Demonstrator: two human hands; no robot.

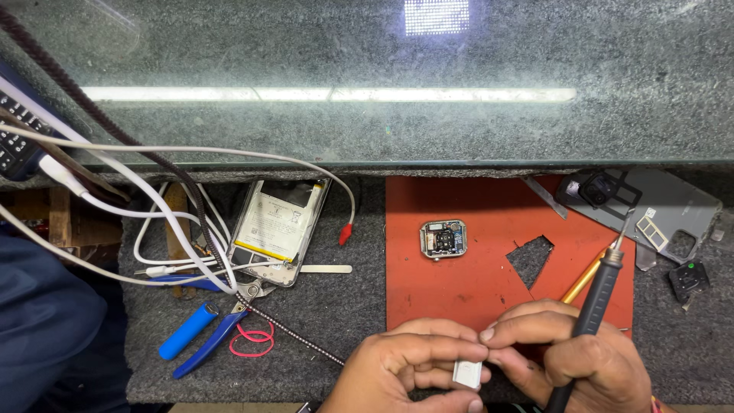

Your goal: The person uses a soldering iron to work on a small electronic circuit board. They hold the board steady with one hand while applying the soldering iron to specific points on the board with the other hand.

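Observation:
My left hand (401,367) pinches a small white rectangular part (467,373) at the bottom middle of the view. My right hand (577,356) touches the same part with its fingertips and grips a black-handled screwdriver (600,298) whose thin tip points up to the right. Both hands rest over the lower edge of an orange-red work mat (474,268). On the mat, above my hands, lies a small square metal casing with its electronics exposed (443,239).
An opened phone with its battery showing (279,229) lies left of the mat among white cables (153,206). Blue-handled pliers (210,343), a blue cylinder (187,330) and a red rubber band (252,340) lie lower left. A grey phone back cover (657,210) and a yellow tool (585,279) sit right.

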